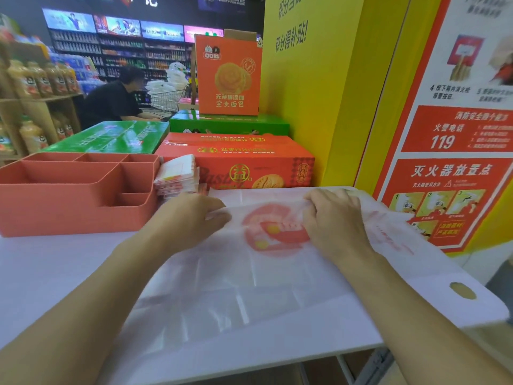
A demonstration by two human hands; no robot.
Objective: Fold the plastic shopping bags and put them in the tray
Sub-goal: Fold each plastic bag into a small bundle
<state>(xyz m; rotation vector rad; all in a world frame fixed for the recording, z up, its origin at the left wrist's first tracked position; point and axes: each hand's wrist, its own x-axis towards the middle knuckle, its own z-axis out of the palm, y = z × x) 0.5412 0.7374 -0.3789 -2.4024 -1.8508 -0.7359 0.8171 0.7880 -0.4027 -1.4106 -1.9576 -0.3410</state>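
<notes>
- Plastic bag (249, 287) lies flat on white table (41, 273), right end hanging over the edge.
- L hand (191, 215) curled, pinching bag's left edge; R hand (333, 218) curled, gripping its far fold.
- Tray (69, 212) at left, apart from bag.
- Stack of folded bags (177, 176) btw tray & red box (249, 159), just behind L hand.

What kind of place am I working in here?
Most likely a supermarket or grocery shop: shelves of bottled drinks along the back wall, a shopping cart in the aisle, and boxed food cartons stacked behind the table.
</notes>
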